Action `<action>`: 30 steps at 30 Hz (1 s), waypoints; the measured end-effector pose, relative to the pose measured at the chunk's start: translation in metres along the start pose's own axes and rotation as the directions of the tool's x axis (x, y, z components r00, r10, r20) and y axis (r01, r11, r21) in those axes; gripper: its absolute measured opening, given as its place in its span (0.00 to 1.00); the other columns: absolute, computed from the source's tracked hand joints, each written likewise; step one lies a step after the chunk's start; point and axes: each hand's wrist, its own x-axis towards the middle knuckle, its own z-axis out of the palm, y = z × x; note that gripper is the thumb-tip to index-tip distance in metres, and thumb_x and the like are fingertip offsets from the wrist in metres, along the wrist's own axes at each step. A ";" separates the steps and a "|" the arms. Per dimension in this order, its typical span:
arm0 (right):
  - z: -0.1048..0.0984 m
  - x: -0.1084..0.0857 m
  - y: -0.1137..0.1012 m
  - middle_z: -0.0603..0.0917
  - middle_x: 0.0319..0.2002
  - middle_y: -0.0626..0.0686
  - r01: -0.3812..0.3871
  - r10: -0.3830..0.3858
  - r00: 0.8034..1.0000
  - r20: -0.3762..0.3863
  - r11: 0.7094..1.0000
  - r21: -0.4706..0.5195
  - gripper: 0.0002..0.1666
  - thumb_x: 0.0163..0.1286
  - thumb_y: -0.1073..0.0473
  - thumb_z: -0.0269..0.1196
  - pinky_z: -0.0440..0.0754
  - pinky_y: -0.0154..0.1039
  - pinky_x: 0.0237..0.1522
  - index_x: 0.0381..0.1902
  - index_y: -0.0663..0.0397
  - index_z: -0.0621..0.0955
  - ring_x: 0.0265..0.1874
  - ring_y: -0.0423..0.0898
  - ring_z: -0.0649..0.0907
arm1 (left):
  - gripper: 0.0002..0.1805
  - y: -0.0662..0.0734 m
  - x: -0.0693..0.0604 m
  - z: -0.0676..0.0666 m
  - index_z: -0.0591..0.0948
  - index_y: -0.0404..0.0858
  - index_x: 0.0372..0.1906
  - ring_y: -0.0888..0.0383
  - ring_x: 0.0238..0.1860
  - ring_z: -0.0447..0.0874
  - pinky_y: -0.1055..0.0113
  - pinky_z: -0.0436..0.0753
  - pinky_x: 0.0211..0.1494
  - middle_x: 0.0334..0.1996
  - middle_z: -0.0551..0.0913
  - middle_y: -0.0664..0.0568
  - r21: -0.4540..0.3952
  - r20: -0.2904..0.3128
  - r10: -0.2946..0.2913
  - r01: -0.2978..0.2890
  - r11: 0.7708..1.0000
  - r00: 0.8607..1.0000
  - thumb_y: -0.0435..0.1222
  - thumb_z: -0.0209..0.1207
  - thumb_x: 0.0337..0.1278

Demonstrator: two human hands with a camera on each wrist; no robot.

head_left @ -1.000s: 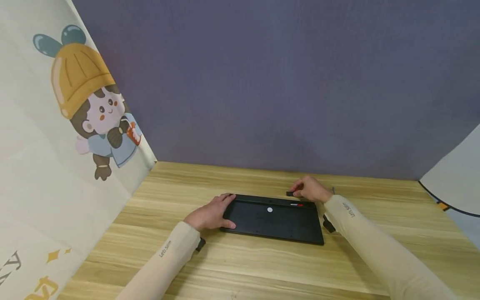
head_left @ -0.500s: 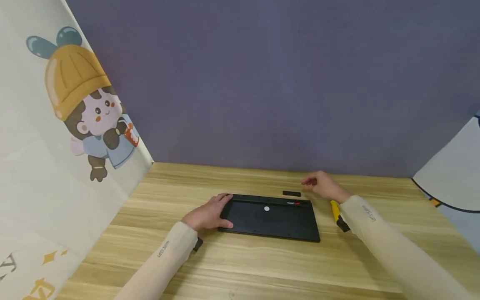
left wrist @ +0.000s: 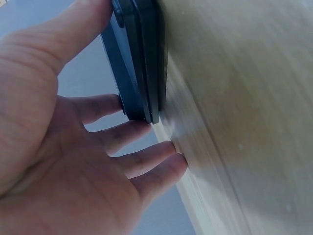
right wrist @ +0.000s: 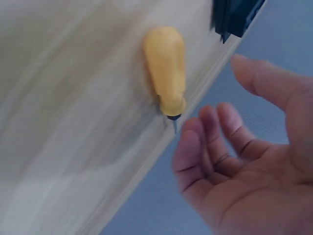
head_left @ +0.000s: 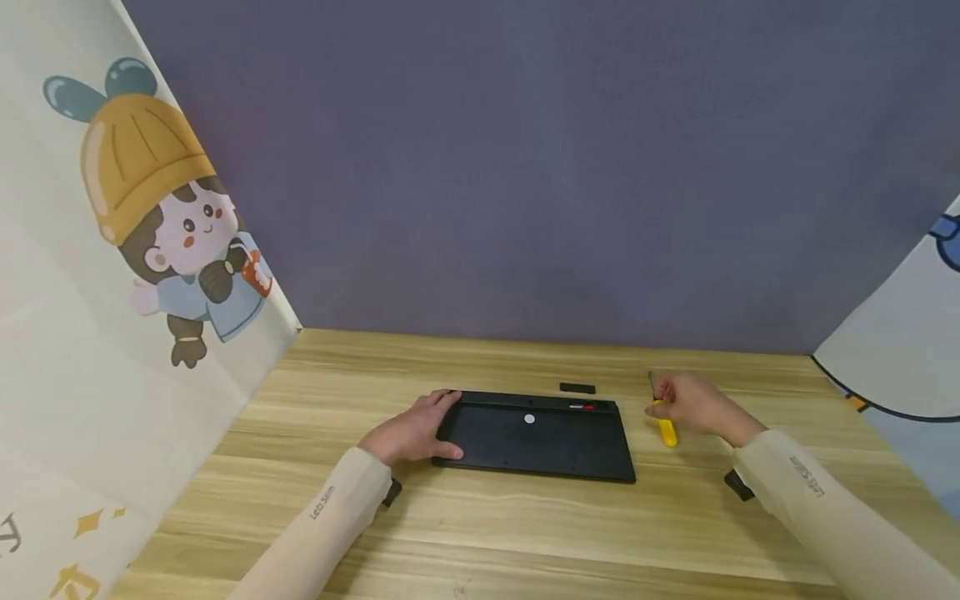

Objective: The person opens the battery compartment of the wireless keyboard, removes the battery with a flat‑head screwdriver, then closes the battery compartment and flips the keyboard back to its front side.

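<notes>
The left hand [head_left: 408, 429] grips the left end of a flat black rectangular panel [head_left: 536, 446] between thumb and fingers on the wood-grain table [head_left: 525, 533]. To the panel's right, the right hand [head_left: 693, 404], loosely bent and holding nothing, hovers just beside a yellow-handled screwdriver [head_left: 666, 429]; a small black strip [head_left: 577, 388] lies beyond the panel.

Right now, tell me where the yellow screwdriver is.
In the head view, the yellow screwdriver lies on the table right of the black panel, partly hidden by the right hand.
</notes>
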 end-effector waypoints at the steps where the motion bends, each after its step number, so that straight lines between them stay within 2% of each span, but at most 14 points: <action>1: 0.001 -0.004 0.001 0.76 0.24 0.51 -0.019 0.019 1.000 0.002 1.000 -0.003 0.17 0.61 0.56 0.68 0.71 0.41 0.25 0.33 0.63 0.73 0.22 0.44 0.72 | 0.51 0.000 0.000 0.000 0.52 0.43 0.75 0.40 0.70 0.48 0.47 0.64 0.63 0.72 0.50 0.42 0.000 -0.001 0.000 0.000 1.000 1.000 0.52 0.66 0.50; 6: 0.013 -0.019 0.005 0.73 0.18 0.48 -0.090 0.090 0.996 0.016 0.996 -0.002 0.19 0.60 0.56 0.68 0.66 0.38 0.21 0.32 0.62 0.71 0.17 0.42 0.67 | 0.51 0.001 -0.001 -0.001 0.52 0.42 0.75 0.39 0.70 0.48 0.46 0.63 0.63 0.72 0.50 0.42 0.001 -0.006 0.006 -0.006 1.000 1.000 0.52 0.66 0.50; 12: 0.022 -0.025 0.006 0.69 0.19 0.48 -0.091 0.091 0.996 0.005 0.995 -0.032 0.17 0.60 0.60 0.68 0.65 0.39 0.23 0.33 0.61 0.69 0.18 0.43 0.66 | 0.51 0.000 -0.001 0.000 0.53 0.41 0.74 0.38 0.70 0.49 0.46 0.64 0.62 0.72 0.50 0.41 -0.002 -0.007 0.013 -0.013 1.000 1.000 0.52 0.66 0.50; 24: 0.012 -0.039 0.003 0.78 0.28 0.54 -0.159 0.155 0.986 -0.054 0.985 -0.073 0.13 0.60 0.62 0.65 0.69 0.39 0.20 0.36 0.62 0.72 0.18 0.45 0.71 | 0.51 0.001 0.001 0.000 0.52 0.42 0.75 0.39 0.70 0.48 0.46 0.64 0.62 0.72 0.49 0.42 -0.004 0.008 0.006 -0.006 1.000 1.000 0.52 0.65 0.51; 30: 0.003 -0.043 0.001 0.79 0.29 0.56 -0.160 0.146 0.979 -0.145 0.983 -0.088 0.13 0.61 0.60 0.64 0.71 0.41 0.20 0.37 0.63 0.74 0.20 0.45 0.74 | 0.51 0.001 0.000 -0.001 0.51 0.43 0.75 0.41 0.71 0.47 0.47 0.64 0.62 0.73 0.49 0.43 -0.009 0.012 -0.003 0.003 1.000 1.000 0.52 0.65 0.51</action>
